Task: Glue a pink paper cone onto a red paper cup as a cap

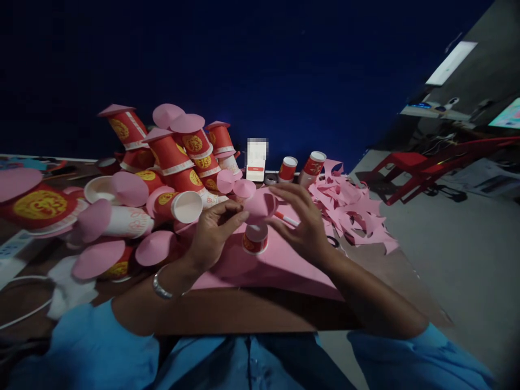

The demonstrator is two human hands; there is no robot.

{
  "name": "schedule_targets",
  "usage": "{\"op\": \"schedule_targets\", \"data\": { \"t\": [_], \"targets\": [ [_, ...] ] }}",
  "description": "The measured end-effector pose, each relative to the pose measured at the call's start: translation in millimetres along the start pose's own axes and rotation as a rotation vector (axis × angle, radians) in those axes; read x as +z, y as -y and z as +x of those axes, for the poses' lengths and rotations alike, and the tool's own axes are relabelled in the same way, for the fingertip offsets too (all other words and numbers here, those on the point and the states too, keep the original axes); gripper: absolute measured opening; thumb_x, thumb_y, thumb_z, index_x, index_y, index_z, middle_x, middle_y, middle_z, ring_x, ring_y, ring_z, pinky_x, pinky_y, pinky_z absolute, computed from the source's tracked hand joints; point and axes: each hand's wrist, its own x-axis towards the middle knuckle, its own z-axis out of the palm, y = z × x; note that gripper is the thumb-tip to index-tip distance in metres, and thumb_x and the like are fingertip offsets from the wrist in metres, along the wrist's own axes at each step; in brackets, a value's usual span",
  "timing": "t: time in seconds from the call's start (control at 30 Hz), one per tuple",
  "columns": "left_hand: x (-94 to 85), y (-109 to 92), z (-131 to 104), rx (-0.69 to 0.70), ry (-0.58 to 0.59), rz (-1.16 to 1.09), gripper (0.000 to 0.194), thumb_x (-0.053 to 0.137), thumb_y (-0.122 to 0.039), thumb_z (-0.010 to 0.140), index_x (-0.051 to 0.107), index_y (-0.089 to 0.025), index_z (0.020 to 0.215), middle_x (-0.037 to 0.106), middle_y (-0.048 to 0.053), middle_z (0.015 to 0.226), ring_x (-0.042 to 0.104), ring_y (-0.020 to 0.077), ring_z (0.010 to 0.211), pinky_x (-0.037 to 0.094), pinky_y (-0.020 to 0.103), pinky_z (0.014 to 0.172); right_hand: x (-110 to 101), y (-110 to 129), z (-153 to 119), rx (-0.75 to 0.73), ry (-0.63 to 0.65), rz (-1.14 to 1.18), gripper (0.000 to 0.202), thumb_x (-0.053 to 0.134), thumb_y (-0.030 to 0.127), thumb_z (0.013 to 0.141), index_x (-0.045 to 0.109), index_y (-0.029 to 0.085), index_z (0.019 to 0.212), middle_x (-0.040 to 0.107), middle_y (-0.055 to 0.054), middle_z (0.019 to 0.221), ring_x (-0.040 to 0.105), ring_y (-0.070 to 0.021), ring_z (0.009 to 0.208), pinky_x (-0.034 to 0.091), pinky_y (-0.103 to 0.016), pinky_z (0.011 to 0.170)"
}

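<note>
A pink paper cone (259,208) is held just above an upside-down red paper cup (255,242), at the middle of the table. My left hand (214,230) pinches the cone's left edge between thumb and fingers. Around the cone's right side curve the thumb and fingers of my right hand (303,223), gripping its edge. Whether the cone touches the cup top is hard to tell. Under the cup lies a pink paper sheet (284,273). A red-and-white marker (287,219) rests behind my right fingers.
Stacked red cups with pink cone tops (173,151) crowd the left side. Pink paper scraps (353,208) are heaped at the right, near two red cups (287,169). A lit phone (257,160) stands at the back. A red chair (406,168) is beyond the table's right edge.
</note>
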Motion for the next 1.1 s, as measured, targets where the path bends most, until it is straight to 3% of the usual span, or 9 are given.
{"op": "schedule_targets", "data": {
  "t": [0.07,0.13,0.2,0.27,0.57,0.87,1.1],
  "targets": [
    [-1.6,-2.5,0.9,-0.156,0.002,-0.148,0.029,0.091,-0.039,0.068,0.074,-0.018,0.076,0.062,-0.002,0.069,0.048,0.0083,0.060,0.037,0.022,0.056,-3.4,-6.0,-0.8,0.275,-0.017,0.235,0.034,0.074,0.047,0.097,0.073,0.025,0.123,0.074,-0.010,0.115,0.070,-0.0239,0.102,0.059,-0.039,0.084],
    [-2.8,-4.1,1.5,-0.282,0.038,-0.195,0.037,0.094,-0.044,0.065,0.072,-0.016,0.072,0.056,-0.003,0.063,0.043,0.0070,0.056,0.031,0.021,0.051,-2.0,-12.3,-4.0,0.537,0.071,0.498,0.037,0.072,0.057,0.094,0.077,0.021,0.099,0.073,-0.004,0.085,0.065,-0.0171,0.074,0.052,-0.030,0.065],
    [-4.0,-3.6,2.3,-0.358,0.068,-0.182,0.041,0.096,-0.046,0.063,0.071,-0.015,0.072,0.054,-0.003,0.062,0.041,0.0064,0.054,0.026,0.020,0.049,2.6,-17.4,-8.9,0.714,0.157,0.692,0.044,0.076,0.062,0.087,0.074,0.019,0.079,0.065,0.000,0.066,0.056,-0.0127,0.060,0.043,-0.027,0.056],
    [-5.6,-0.9,3.8,-0.388,0.080,-0.154,0.042,0.097,-0.046,0.062,0.071,-0.015,0.075,0.053,-0.003,0.064,0.040,0.0062,0.055,0.023,0.020,0.048,7.7,-20.9,-13.8,0.808,0.181,0.797,0.046,0.084,0.061,0.079,0.069,0.019,0.068,0.061,0.001,0.060,0.052,-0.0106,0.056,0.039,-0.026,0.055],
    [-14.6,15.6,15.5,-0.440,0.164,-0.037,0.049,0.095,-0.051,0.065,0.061,-0.015,0.068,0.048,-0.004,0.064,0.037,0.0050,0.055,0.018,0.019,0.047,21.5,-32.7,-28.9,1.017,0.189,1.024,0.054,0.092,0.062,0.067,0.061,0.019,0.061,0.058,0.004,0.055,0.050,-0.0078,0.048,0.039,-0.024,0.050],
    [-22.4,23.2,21.1,-0.514,0.266,0.009,0.050,0.096,-0.049,0.062,0.060,-0.015,0.064,0.041,-0.007,0.057,0.031,0.0032,0.050,0.013,0.018,0.045,29.5,-33.8,-35.2,1.039,0.212,1.021,0.056,0.094,0.062,0.064,0.060,0.018,0.061,0.057,0.006,0.053,0.054,-0.0076,0.044,0.040,-0.022,0.049],
    [-28.6,39.2,26.1,-0.592,0.224,-0.043,0.047,0.096,-0.042,0.064,0.057,-0.016,0.066,0.046,-0.006,0.058,0.035,0.0038,0.049,0.013,0.019,0.045,29.8,-39.1,-35.6,1.055,0.230,1.015,0.053,0.096,0.060,0.062,0.062,0.018,0.062,0.060,0.005,0.053,0.054,-0.0077,0.044,0.036,-0.022,0.048]
  ]
}}
